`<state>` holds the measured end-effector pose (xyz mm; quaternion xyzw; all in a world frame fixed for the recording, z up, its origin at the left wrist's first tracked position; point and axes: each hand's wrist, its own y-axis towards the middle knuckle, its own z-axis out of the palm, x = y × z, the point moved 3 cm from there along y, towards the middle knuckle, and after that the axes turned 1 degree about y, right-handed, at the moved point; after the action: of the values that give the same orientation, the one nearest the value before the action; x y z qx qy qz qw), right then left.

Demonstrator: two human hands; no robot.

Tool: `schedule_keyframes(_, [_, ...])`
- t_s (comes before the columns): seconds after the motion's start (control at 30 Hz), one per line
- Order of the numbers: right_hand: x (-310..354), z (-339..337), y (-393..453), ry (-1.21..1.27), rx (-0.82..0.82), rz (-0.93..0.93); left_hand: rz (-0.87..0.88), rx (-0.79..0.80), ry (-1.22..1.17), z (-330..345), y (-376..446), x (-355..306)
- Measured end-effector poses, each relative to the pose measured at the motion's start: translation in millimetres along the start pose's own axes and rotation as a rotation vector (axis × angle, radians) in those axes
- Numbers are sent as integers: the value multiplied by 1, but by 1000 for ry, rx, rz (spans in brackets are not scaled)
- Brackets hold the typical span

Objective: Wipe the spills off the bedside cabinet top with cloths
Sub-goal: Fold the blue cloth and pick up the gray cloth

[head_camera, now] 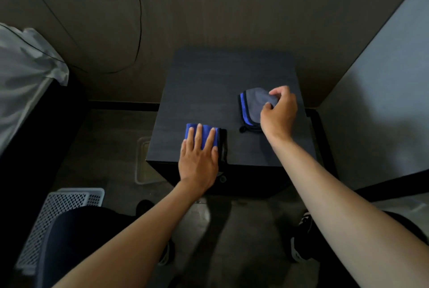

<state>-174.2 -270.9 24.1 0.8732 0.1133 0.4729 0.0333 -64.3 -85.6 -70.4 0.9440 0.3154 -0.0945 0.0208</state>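
- Cabinet top (204, 92) is dark and matte, and I can't make out any spill on it in this dim light; wet patches may be there and simply not show.
- My left hand (198, 162) lies flat on the blue cloth (205, 133), fingers straight and slightly spread, pressing it down. The cloth sits under my fingertips, with its black edge just to the thumb side and near the front edge of the top.
- My right hand (278, 111) has its fingers curled, pinching the near corner of the grey cloth (254, 107). Most of that cloth lies beyond and to the left of my fingers, folded, its blue trim along the far-left side.
- Risk one, as I judge it: the left cloth is close to the front edge. A pull toward me could drag it off the top and push liquid down the cabinet front.
- Risk two: a corner pinch gives poor contact. If I sweep like this, the grey cloth may bunch or trail and smear instead of soaking up.
- Risk three: since I can't see the spills, I could miss patches, so I'd cover the whole top in overlapping passes.
- Risk four: the two cloths are apart now; inward strokes could run one hand into the other.
- A white basket (69, 204) stands on the floor, low on my left.
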Motion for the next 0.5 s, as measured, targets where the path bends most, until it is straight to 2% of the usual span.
schedule_keyframes(0.27, [3, -32, 14, 45, -88, -60, 132, 42, -50, 17, 22, -114])
schedule_keyframes(0.5, [1, -42, 26, 42, -109, -63, 265, 175, 51, 28, 32, -198])
